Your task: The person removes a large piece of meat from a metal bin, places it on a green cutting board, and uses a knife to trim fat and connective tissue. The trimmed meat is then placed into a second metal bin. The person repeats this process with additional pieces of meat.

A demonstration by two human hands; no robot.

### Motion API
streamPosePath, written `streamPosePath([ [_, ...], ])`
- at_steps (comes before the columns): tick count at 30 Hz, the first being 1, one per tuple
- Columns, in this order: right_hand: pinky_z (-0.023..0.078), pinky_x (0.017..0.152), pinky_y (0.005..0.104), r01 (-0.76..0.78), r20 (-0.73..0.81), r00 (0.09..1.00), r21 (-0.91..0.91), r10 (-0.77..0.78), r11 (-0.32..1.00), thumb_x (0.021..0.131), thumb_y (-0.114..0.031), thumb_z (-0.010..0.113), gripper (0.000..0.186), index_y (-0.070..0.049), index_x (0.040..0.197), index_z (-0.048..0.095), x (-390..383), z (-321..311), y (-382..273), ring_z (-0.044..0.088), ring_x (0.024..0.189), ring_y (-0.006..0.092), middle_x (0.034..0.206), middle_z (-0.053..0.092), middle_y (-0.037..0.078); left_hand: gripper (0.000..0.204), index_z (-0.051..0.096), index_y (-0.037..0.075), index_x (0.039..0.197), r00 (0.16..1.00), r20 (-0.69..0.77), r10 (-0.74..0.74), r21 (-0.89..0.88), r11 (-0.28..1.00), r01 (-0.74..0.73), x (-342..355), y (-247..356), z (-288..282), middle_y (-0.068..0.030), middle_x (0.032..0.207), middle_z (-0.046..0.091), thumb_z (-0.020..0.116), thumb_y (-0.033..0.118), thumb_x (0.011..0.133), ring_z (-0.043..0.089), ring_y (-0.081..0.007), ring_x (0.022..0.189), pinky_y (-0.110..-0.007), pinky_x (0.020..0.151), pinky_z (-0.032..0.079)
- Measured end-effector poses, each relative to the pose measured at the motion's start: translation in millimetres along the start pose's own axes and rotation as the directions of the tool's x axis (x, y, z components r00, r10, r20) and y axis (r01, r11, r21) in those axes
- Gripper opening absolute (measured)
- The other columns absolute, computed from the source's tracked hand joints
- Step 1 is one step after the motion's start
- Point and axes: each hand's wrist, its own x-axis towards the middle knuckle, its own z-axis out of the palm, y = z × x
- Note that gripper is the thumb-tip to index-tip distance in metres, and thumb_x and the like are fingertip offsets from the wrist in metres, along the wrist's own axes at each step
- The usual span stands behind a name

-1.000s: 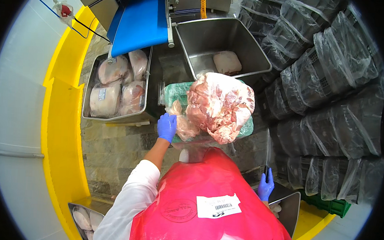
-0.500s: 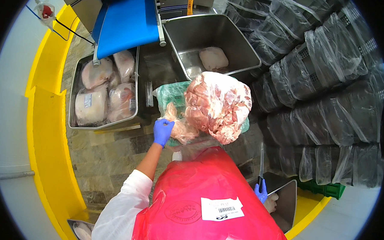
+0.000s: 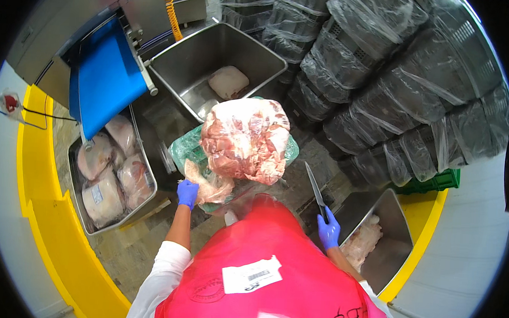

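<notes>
My left hand (image 3: 188,194), in a blue glove, is closed on the edge of a pale, floppy piece of meat trimming (image 3: 206,182). That trimming lies over the left end of a green, film-wrapped crate (image 3: 189,147). Just right of it, a large cut of raw meat (image 3: 247,139), whitish fat on top and pink at the front, rests on the same crate. My right hand (image 3: 328,227), gloved too, grips the handle of a long knife (image 3: 315,184). Its blade points up and away, apart from the meat.
A metal tub (image 3: 270,57) with one meat piece stands beyond. At left, another tub (image 3: 153,191) of bagged meat sits beneath a blue conveyor (image 3: 106,73). A tub (image 3: 395,245) with trimmings stands lower right. Plastic-covered dark crates (image 3: 376,107) are stacked at right.
My head view has turned, so the surroundings sit further left. My right hand has come up from beside the apron with the knife. My left hand still holds the trimming.
</notes>
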Motion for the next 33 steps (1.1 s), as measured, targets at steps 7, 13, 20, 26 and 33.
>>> streamPosePath([
  [7,0.053,0.098,0.0467,-0.012,0.121,0.993,0.094,0.000,0.996,0.096,-0.032,0.072,0.069,-0.009,0.156,0.046,100.7,103.0,-100.4,0.070,0.113,0.0410,0.126,0.070,0.028,0.003,0.071,0.003,0.084,0.971,0.219,-0.091,-0.534,0.822,0.197,-13.4,18.4,-39.6,-0.0078,0.083,0.072,0.074,0.005,0.082,0.068,-0.0215,0.075,-0.039,0.069,0.055],
  [13,0.049,0.107,0.0514,0.097,0.316,0.939,0.134,-0.135,0.986,0.093,-0.027,0.072,0.095,-0.008,0.167,0.015,134.8,199.8,-95.6,0.058,0.132,0.0487,0.146,0.055,0.034,0.039,0.062,-0.001,0.133,0.930,0.367,-0.010,-0.810,0.489,0.325,-91.2,152.5,-135.4,-0.0139,0.124,0.071,0.066,0.007,0.094,0.071,-0.0286,0.112,-0.046,0.101,0.059],
  [20,0.052,0.104,0.0447,0.174,0.292,0.901,0.438,-0.322,0.882,0.090,-0.026,0.081,0.102,-0.004,0.166,0.017,152.9,251.2,-58.2,0.065,0.127,0.0364,0.147,0.059,0.025,0.034,0.063,0.002,0.130,0.968,0.241,0.063,-0.893,0.405,0.196,-75.7,212.3,-180.6,-0.0136,0.121,0.071,0.066,0.010,0.097,0.071,-0.0272,0.108,-0.044,0.098,0.060],
  [26,0.053,0.101,0.0460,0.135,0.197,0.966,0.159,-0.165,0.978,0.086,-0.030,0.083,0.089,-0.005,0.159,0.040,119.2,181.4,-59.6,0.065,0.120,0.0375,0.135,0.063,0.025,0.041,0.059,0.001,0.138,0.937,0.335,0.101,-0.901,0.326,0.287,-79.5,259.5,-144.4,-0.0162,0.129,0.069,0.065,0.012,0.099,0.068,-0.0315,0.118,-0.048,0.106,0.054],
  [33,0.057,0.072,0.0311,0.195,0.218,0.920,0.467,-0.326,0.862,0.089,-0.019,0.083,0.060,-0.004,0.142,0.061,87.5,55.2,-138.3,0.064,0.075,0.0150,0.109,0.069,0.008,0.038,0.061,0.002,0.136,0.910,0.344,0.232,-0.909,0.324,0.261,-98.2,362.7,-175.8,-0.0158,0.131,0.069,0.063,0.015,0.100,0.068,-0.0319,0.120,-0.049,0.107,0.055],
])
